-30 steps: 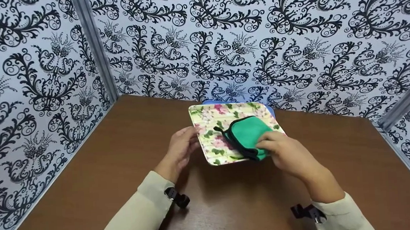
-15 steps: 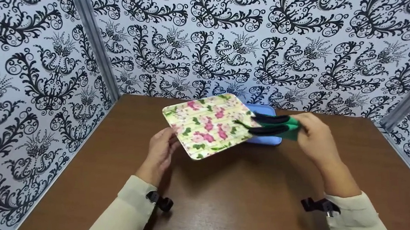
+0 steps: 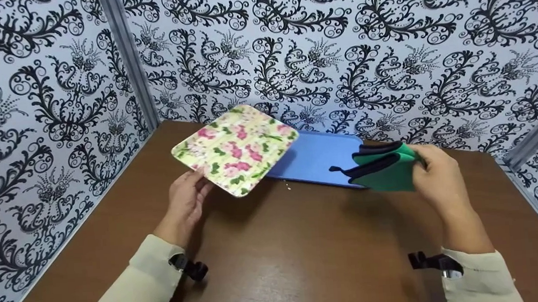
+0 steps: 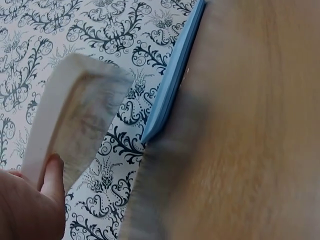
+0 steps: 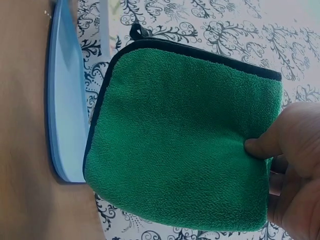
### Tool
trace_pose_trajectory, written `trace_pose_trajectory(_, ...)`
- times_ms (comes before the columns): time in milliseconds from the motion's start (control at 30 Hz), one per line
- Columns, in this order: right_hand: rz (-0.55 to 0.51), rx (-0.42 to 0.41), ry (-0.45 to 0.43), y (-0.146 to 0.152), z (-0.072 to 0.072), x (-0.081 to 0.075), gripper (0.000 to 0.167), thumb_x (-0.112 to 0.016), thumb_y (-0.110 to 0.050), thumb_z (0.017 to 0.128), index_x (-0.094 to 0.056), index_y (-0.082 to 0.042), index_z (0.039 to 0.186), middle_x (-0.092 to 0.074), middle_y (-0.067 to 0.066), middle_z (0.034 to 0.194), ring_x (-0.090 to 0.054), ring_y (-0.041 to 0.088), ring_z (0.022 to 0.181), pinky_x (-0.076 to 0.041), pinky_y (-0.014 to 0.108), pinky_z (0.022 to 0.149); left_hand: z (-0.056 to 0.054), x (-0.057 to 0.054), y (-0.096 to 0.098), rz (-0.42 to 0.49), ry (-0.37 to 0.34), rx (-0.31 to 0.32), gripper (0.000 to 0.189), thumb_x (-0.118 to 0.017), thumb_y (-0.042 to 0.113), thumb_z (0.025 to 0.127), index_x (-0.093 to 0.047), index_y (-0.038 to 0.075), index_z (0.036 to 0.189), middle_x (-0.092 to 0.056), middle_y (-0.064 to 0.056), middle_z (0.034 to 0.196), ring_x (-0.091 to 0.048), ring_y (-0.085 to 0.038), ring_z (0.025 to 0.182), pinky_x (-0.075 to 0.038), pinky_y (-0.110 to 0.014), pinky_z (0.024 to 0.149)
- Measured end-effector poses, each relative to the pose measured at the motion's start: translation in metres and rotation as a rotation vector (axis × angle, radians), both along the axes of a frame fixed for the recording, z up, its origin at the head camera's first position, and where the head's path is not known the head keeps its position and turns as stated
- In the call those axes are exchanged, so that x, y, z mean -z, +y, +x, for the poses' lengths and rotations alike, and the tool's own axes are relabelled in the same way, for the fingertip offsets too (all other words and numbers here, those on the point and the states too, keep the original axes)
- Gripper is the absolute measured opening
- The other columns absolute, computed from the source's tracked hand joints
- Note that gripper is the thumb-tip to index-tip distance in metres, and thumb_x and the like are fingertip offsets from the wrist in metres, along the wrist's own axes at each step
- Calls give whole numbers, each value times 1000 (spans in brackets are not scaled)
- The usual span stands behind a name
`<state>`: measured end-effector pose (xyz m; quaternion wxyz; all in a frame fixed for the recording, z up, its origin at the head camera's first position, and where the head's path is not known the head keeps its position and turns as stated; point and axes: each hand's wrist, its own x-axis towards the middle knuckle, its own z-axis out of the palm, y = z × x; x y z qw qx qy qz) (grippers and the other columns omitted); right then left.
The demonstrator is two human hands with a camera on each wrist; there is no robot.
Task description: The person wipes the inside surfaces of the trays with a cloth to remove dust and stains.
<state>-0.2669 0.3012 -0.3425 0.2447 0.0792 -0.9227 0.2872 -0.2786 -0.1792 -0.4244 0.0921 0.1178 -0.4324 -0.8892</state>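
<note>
1. One floral tray [image 3: 236, 148] gripped by the left hand [image 3: 183, 203]: digits pinch its near-left edge. Spread of the remaining left fingers: cannot tell, partly hidden.
2. Floral tray raised off the table [image 3: 275, 253], tilted, extending up and away from the left fingers. Print: pink flowers, green leaves, pale yellow ground.
3. Right hand [image 3: 441, 182] pinches a folded green cloth [image 3: 387, 178] by one side; in the right wrist view, thumb on one face, other fingers bent behind.
4. Cloth extends leftward from the right fingers. Black-edged borders lie away from the fingertips, small black loop [image 3: 335, 168] at the end farthest from them.
5. Blue tray [image 3: 318, 152] lies on the table, beyond and between both sets of fingers. In head view, floral tray overlaps its end nearer the left fingers; cloth overlaps the other end. Cloth touching blue tray: cannot tell.
6. Few pale specks [image 3: 287, 185] just before blue tray's near edge, between both hands' fingers.
7. Scroll-patterned wall [image 3: 291, 51] stands past all fingers, behind blue tray.
</note>
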Motion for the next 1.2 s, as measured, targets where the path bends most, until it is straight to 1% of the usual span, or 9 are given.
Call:
trace_pose_trajectory(67, -7, 10, -17, 3, 0, -1, 43, -47, 7, 94, -70, -4, 129, -67, 22, 129, -61, 43, 119, -48, 62, 102, 1, 2, -3, 26, -15, -26, 9, -55, 3, 105, -62, -1, 100, -69, -2, 89, -70, -12, 83, -62, -27, 80)
trace_pose_trajectory(200, -23, 21, -36, 7, 0, -2, 41, -47, 4, 96, -69, -5, 130, -67, 21, 129, -61, 41, 117, -48, 60, 102, 3, 7, -9, 56, -60, -53, 18, -51, 3, 106, -56, -6, 121, -69, -1, 96, -70, -12, 92, -61, -27, 88)
trace_pose_trajectory(333, -46, 28, -50, 9, 0, -2, 41, -47, 4, 97, -69, -6, 131, -67, 20, 131, -61, 39, 118, -48, 60, 102, 2, 8, -11, 77, -98, -54, 42, -45, 4, 108, -40, -8, 148, -61, -5, 121, -61, -15, 116, -54, -31, 107)
trace_pose_trajectory(433, -50, 40, -57, 11, 0, -3, 42, -47, 4, 98, -68, -6, 133, -66, 20, 133, -61, 38, 119, -48, 59, 102, 0, 8, -10, 118, -118, -63, 50, -41, 2, 108, -29, -8, 156, -49, -9, 136, -51, -19, 131, -47, -33, 116)
trace_pose_trajectory(600, -51, 65, -63, 14, 1, -5, 41, -48, 1, 100, -68, -8, 135, -67, 16, 134, -61, 34, 119, -45, 26, 95, -4, 8, -7, 142, -147, -94, 52, -41, 1, 108, -27, -8, 157, -45, -9, 141, -46, -20, 140, -44, -37, 119)
trace_pose_trajectory(700, -60, 72, -72, 16, 1, -4, 42, -48, 1, 100, -67, -8, 136, -67, 16, 135, -61, 32, 120, -40, 16, 90, -5, 9, -5, 139, -165, -90, 53, -39, 1, 108, -25, -7, 158, -41, -12, 153, -43, -20, 144, -42, -37, 120)
trace_pose_trajectory(800, -59, 80, -69, 19, 0, -3, 41, -48, 1, 100, -68, -8, 135, -67, 16, 135, -60, 32, 120, -43, 20, 92, -6, 9, -4, 146, -188, -83, 55, -39, 1, 108, -22, -4, 161, -30, -12, 166, -39, -20, 150, -40, -37, 122)
trace_pose_trajectory(1000, -51, 83, -66, 22, -1, -2, 41, -44, 1, 100, -68, -5, 133, -65, 17, 137, -59, 34, 121, -46, 52, 101, -11, 14, -1, 148, -218, -91, 57, -40, 3, 109, -20, -2, 161, -26, -9, 170, -37, -20, 152, -40, -36, 121)
trace_pose_trajectory(1200, -61, 76, -69, 22, -1, -3, 41, -45, 1, 99, -68, -5, 132, -65, 18, 136, -59, 35, 121, -46, 55, 102, -16, 19, 0, 161, -234, -104, 56, -38, 3, 109, -20, 0, 162, -30, -11, 168, -40, -20, 150, -42, -35, 120)
